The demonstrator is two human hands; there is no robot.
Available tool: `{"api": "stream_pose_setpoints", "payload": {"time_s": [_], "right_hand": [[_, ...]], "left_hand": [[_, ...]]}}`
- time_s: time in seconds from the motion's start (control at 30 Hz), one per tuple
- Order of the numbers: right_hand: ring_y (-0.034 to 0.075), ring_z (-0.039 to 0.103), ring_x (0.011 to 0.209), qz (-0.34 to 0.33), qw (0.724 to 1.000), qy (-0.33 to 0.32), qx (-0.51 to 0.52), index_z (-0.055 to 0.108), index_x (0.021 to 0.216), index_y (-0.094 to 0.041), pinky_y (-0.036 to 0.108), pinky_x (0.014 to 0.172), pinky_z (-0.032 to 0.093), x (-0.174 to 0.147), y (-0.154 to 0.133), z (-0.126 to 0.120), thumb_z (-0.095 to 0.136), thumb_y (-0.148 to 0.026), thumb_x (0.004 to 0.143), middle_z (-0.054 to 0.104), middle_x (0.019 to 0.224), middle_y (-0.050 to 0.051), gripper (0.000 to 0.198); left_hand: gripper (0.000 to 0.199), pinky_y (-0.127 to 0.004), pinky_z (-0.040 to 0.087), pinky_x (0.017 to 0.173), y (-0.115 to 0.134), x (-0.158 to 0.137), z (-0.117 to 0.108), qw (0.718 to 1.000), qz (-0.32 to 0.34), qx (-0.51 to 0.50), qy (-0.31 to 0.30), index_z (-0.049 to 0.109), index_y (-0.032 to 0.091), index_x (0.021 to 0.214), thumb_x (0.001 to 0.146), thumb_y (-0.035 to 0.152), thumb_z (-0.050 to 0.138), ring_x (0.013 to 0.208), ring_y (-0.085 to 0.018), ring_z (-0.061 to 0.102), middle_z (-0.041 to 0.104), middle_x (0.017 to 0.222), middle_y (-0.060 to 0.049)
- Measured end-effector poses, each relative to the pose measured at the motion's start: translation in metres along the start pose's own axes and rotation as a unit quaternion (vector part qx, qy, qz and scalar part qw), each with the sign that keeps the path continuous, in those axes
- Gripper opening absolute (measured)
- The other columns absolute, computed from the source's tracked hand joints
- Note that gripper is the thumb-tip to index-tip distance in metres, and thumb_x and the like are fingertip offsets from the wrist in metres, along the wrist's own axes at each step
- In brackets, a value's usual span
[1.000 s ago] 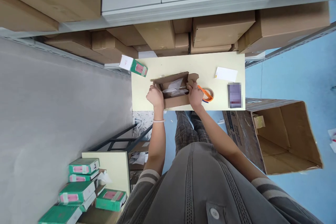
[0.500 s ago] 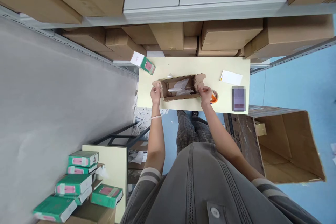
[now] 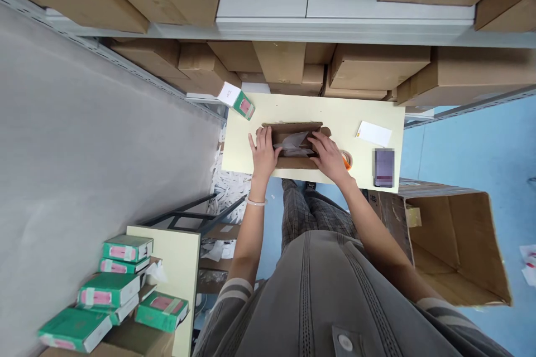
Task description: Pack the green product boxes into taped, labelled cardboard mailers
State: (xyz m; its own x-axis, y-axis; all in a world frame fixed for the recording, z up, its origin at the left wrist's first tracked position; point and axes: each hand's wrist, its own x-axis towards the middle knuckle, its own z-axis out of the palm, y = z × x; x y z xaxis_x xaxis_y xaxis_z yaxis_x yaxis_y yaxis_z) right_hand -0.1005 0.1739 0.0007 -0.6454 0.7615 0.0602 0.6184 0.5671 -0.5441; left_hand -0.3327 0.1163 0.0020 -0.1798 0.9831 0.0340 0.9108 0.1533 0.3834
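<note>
An open narrow cardboard box rests on the cream tabletop, with white paper lying inside it. Over its left end lies my left hand, fingers stretched, thumb spread towards the paper. Across the right end reaches my right hand, its fingers apart and bent into the opening. Both hands touch the box ends and partly cover the end flaps. Close to my right hand, a tape roll with orange on it is partly hidden.
The table also carries a green-and-white box, a white card and a dark blurred rectangle. Behind stand shelved cartons. A large open carton is at right; green boxes are stacked lower left.
Both hands have gone from pinching the outspread end flaps to lying with fingers apart over the box ends. The flaps have moved inward. The view has shifted slightly.
</note>
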Motion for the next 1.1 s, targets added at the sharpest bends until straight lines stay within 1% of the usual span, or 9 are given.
{"api": "stream_pose_setpoints", "payload": {"time_s": [0.07, 0.13, 0.27, 0.4, 0.5, 0.57, 0.7, 0.87, 1.1], "right_hand": [[0.031, 0.02, 0.147, -0.022, 0.999, -0.019, -0.021, 0.021, 0.155, -0.017, 0.054, 0.116, 0.026, 0.007, -0.001, 0.004, 0.059, -0.028, 0.088, 0.023, 0.16, 0.013, 0.078], [0.032, 0.008, 0.15, -0.026, 0.998, -0.03, -0.046, 0.008, 0.157, -0.013, 0.054, 0.12, 0.019, 0.015, -0.001, 0.01, 0.062, -0.039, 0.087, 0.01, 0.164, 0.014, 0.092], [0.035, 0.002, 0.15, -0.001, 0.996, -0.042, -0.082, -0.002, 0.157, -0.008, 0.056, 0.12, 0.012, 0.022, 0.006, 0.022, 0.056, -0.06, 0.086, 0.0, 0.164, 0.017, 0.105], [0.035, 0.003, 0.15, 0.021, 0.995, -0.044, -0.086, -0.007, 0.155, -0.004, 0.054, 0.121, 0.011, 0.018, 0.017, 0.025, 0.051, -0.069, 0.083, 0.001, 0.163, 0.02, 0.114], [0.034, 0.004, 0.15, 0.026, 0.996, -0.051, -0.073, -0.008, 0.155, -0.003, 0.052, 0.121, 0.011, 0.017, 0.023, 0.026, 0.055, -0.073, 0.078, 0.004, 0.163, 0.022, 0.122], [0.034, 0.005, 0.15, 0.031, 0.996, -0.053, -0.069, -0.008, 0.155, -0.003, 0.053, 0.121, 0.011, 0.019, 0.025, 0.027, 0.055, -0.075, 0.076, 0.006, 0.162, 0.022, 0.125], [0.033, 0.007, 0.15, 0.047, 0.994, -0.055, -0.082, -0.006, 0.155, -0.004, 0.054, 0.12, 0.007, 0.026, 0.026, 0.029, 0.052, -0.077, 0.077, 0.01, 0.162, 0.021, 0.123], [0.033, 0.008, 0.15, 0.058, 0.99, -0.055, -0.113, -0.004, 0.156, -0.004, 0.057, 0.119, 0.003, 0.03, 0.026, 0.031, 0.05, -0.078, 0.077, 0.012, 0.162, 0.021, 0.121], [0.036, 0.008, 0.149, 0.062, 0.985, -0.065, -0.146, -0.002, 0.155, 0.001, 0.059, 0.118, 0.006, 0.031, 0.027, 0.037, 0.045, -0.081, 0.077, 0.009, 0.161, 0.025, 0.122]], "left_hand": [[0.076, -0.056, 0.004, 0.121, 0.006, -0.002, 0.006, 1.0, -0.004, 0.007, -0.022, 0.017, 0.01, 0.154, 0.093, 0.048, 0.043, 0.15, -0.033, 0.012, 0.021, 0.161, -0.018], [0.083, -0.056, 0.002, 0.121, 0.008, -0.003, 0.015, 0.999, -0.014, 0.011, -0.037, 0.012, 0.009, 0.155, 0.093, 0.053, 0.042, 0.151, -0.033, 0.005, 0.012, 0.163, -0.018], [0.087, -0.055, 0.002, 0.121, 0.001, -0.003, 0.028, 0.999, -0.032, 0.002, -0.037, 0.01, 0.01, 0.156, 0.091, 0.06, 0.041, 0.151, -0.032, -0.002, 0.005, 0.164, -0.017], [0.095, -0.055, 0.003, 0.121, -0.021, 0.001, 0.028, 0.996, 0.008, -0.046, -0.075, 0.001, 0.014, 0.157, 0.089, 0.063, 0.046, 0.151, -0.032, -0.007, 0.0, 0.164, -0.017], [0.116, -0.055, 0.005, 0.121, -0.041, 0.004, 0.024, 0.983, 0.069, -0.098, -0.136, -0.01, 0.015, 0.156, 0.079, 0.066, 0.06, 0.149, -0.034, -0.012, -0.007, 0.163, -0.02], [0.13, -0.056, 0.005, 0.12, -0.051, 0.005, 0.024, 0.976, 0.095, -0.12, -0.157, -0.014, 0.017, 0.155, 0.07, 0.067, 0.071, 0.148, -0.036, -0.015, -0.011, 0.162, -0.021], [0.145, -0.058, 0.006, 0.119, -0.056, 0.003, 0.03, 0.974, 0.117, -0.138, -0.134, -0.019, 0.017, 0.153, 0.059, 0.066, 0.079, 0.147, -0.038, -0.016, -0.016, 0.16, -0.025], [0.148, -0.059, 0.01, 0.119, -0.052, 0.0, 0.035, 0.979, 0.114, -0.139, -0.098, -0.022, 0.016, 0.152, 0.056, 0.066, 0.08, 0.148, -0.039, -0.011, -0.014, 0.159, -0.028], [0.14, -0.059, 0.013, 0.118, -0.043, 0.0, 0.026, 0.985, 0.109, -0.082, -0.104, -0.008, 0.012, 0.155, 0.059, 0.066, 0.078, 0.149, -0.039, -0.008, -0.004, 0.159, -0.032]]}}
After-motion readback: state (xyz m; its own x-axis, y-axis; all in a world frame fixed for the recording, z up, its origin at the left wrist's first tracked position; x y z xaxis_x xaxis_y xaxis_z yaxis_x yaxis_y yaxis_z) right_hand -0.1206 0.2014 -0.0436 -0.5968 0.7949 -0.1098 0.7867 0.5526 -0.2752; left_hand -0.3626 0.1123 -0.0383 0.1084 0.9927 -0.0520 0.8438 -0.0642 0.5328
